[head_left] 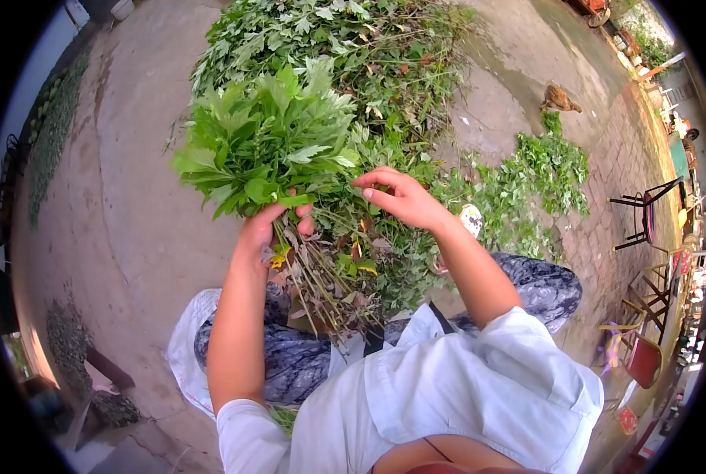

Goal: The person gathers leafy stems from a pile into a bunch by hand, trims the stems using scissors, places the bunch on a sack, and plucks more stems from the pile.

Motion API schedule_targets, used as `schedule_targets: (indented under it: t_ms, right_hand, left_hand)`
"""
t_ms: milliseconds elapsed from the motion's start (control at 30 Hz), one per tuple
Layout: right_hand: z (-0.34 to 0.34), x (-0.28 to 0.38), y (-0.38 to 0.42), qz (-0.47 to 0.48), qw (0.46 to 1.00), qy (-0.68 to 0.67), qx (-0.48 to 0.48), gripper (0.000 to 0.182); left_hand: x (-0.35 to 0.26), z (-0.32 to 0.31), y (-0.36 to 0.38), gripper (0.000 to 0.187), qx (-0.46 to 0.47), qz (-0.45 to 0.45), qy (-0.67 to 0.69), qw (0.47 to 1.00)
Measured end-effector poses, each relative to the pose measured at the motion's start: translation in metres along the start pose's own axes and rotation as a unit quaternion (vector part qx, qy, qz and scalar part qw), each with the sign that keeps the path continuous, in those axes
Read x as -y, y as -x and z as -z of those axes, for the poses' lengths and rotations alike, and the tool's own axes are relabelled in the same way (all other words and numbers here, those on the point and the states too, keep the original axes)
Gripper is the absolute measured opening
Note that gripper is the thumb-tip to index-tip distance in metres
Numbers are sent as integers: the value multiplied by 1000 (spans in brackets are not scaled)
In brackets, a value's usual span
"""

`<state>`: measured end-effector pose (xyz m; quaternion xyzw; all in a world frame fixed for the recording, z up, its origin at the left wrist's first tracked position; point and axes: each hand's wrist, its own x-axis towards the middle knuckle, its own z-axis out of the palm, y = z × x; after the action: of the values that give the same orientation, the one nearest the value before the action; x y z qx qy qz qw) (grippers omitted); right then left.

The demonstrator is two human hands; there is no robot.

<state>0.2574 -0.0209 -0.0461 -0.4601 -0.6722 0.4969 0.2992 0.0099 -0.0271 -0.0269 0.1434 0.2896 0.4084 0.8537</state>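
My left hand [266, 224] is closed around the stems of a bunch of leafy green cuttings [262, 150]. The leaves fan out above the fist, and the thin brownish stems [313, 276] with some withered leaves hang below it toward my lap. To the right of the bunch is my right hand [400, 197], its thumb and fingers apart and pointing left, with nothing visible in them. Just beyond both hands lies a large heap of cut leafy plants [400, 71].
More cut greens [535, 170] are spread on the concrete to the right, with a brown chicken [558, 99] beside them. Chairs [647, 209] stand along the right side. Dark dried plant matter [69, 340] lies at the left. My patterned trousers [535, 292] show below my arms.
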Motion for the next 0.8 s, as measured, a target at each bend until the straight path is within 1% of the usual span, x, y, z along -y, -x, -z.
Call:
schedule_targets:
  t_ms: [33,100,133,200,233,267,300,367,400,433,500,533,567,600,633,700,733,800]
  right_hand:
    - [-8,-1,-2,-1,1000,6,28,29]
    - [-16,1,-6,-48,991,-28,124,29]
    - [-17,0,-5,-48,991,-29,123,29]
    - [-20,-4,-4,-104,974,-64,189,27]
    - [-21,-8,-4,-103,974,-64,189,27]
    - [-22,-16,-5,-115,984,-136,25,24]
    - [-23,-25,-4,-123,961,-203,-141,22]
    - [-7,-51,-3,-126,945,-129,-272,19]
    - [7,-49,3,-171,959,53,-220,13]
    - [10,-43,16,-103,902,369,-198,15]
    - [8,-26,26,-79,825,524,-200,22]
    - [9,-18,25,-79,825,524,-198,22]
    - [8,-9,22,-24,934,330,-131,26]
    - [9,1,19,32,991,117,-57,30]
    - [10,11,16,78,988,128,36,31]
    - [-1,28,14,139,976,147,79,34]
    - [-11,29,11,140,976,146,78,34]
    - [-27,26,8,144,983,116,24,33]
  left_hand:
    - [0,-3,1,13,21,-11,-1,1000]
    - [0,-3,1,13,31,-11,1,999]
    - [1,-3,2,13,35,-15,2,999]
    - [0,-2,3,12,37,-19,2,999]
    - [0,0,3,12,37,-19,-1,999]
    - [0,1,3,12,36,-18,-3,999]
    - [0,2,3,12,36,-19,-2,999]
    - [0,3,4,12,32,-20,19,999]
    - [-1,3,5,12,32,-21,19,999]
    - [-1,2,5,13,18,-23,28,999]
    - [-1,3,5,14,2,-24,38,999]
    - [-1,4,4,14,14,-20,37,999]
    - [-1,4,4,15,27,-15,35,999]
    - [-1,3,3,15,27,-15,36,999]
    - [-1,2,3,15,24,-18,30,999]
    - [-1,0,3,15,21,-21,21,999]
    - [-1,-1,2,15,16,-19,22,999]
    - [0,0,2,14,12,-17,22,1000]
